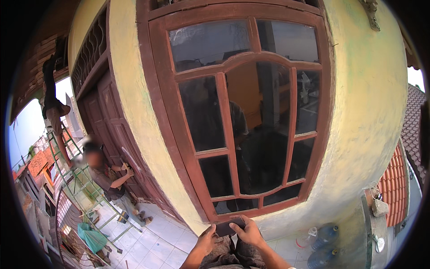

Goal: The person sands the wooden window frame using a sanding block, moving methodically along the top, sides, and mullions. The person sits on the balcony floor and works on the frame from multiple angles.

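A dark, flat rectangular piece (228, 227) is held low in front of me, near the bottom of the window; I cannot make out its exact kind. My left hand (206, 240) is closed on its left end. At its right end my right hand (249, 232) grips it, thumb lying across the face. Beyond my hands stands a brown-red wooden window frame (233, 154) with several dark panes, which reflect a figure. Yellow wall (363, 89), stained in places, borders the frame.
At the left, a co-worker (107, 175) has both hands at a brown panelled door (105, 105). A second person (54, 107) is up by a green metal scaffold (83, 197). A green cloth bundle (92, 237) and large blue bottles (327, 235) are on the tiled floor (156, 253).
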Tool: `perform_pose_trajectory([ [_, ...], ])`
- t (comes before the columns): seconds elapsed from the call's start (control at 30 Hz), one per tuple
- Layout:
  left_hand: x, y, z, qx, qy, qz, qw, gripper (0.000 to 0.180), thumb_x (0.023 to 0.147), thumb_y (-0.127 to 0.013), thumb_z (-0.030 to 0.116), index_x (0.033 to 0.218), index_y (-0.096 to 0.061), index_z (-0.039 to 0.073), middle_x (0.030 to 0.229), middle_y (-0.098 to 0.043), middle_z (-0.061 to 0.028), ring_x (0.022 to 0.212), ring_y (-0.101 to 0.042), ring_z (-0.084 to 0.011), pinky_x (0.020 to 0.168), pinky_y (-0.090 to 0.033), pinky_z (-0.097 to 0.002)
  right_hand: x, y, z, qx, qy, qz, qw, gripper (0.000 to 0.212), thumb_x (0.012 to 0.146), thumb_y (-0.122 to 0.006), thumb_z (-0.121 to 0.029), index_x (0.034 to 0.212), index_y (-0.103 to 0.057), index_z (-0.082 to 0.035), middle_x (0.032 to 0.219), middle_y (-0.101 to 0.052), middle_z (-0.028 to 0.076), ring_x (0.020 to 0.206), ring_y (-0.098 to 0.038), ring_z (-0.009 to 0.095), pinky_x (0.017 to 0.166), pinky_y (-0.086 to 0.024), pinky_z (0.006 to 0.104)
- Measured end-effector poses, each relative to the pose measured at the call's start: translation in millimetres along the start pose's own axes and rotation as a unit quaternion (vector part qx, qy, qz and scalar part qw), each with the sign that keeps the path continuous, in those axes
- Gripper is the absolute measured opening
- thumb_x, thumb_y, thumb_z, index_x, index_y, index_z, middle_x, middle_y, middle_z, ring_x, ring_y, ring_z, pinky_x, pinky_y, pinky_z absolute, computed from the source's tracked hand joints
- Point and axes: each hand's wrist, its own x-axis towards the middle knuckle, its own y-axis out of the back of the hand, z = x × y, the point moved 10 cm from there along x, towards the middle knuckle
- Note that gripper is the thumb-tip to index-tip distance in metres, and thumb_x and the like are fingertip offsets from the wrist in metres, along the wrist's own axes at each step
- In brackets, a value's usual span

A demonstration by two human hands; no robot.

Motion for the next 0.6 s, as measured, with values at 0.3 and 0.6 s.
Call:
perform_pose_trajectory([
  [0.3,-23.3,-53.1,69.8,0.073,-0.174,-0.115,0.975,0.035,0.103,-0.074,0.018,0.136,-0.065,0.008,0.117,-0.075,-0.0052,0.106,-0.072,-0.0168,0.088,-0.057,-0.0319,40.8,11.5,-61.8,0.120,0.015,-0.004,0.993,0.039,0.096,-0.084,-0.018,0.123,-0.065,0.002,0.096,-0.075,0.007,0.078,-0.067,0.009,0.064,-0.055,0.0254],
  [0.6,2.9,-3.2,6.3,0.084,-0.089,-0.089,0.989,0.033,0.096,-0.082,0.011,0.124,-0.064,0.004,0.117,-0.071,-0.0061,0.109,-0.068,-0.0148,0.098,-0.054,-0.0317,24.7,-42.6,8.3,0.293,-0.078,-0.053,0.951,0.038,0.103,-0.077,-0.027,0.131,-0.071,-0.002,0.102,-0.075,0.001,0.089,-0.069,0.010,0.078,-0.057,0.0292],
])
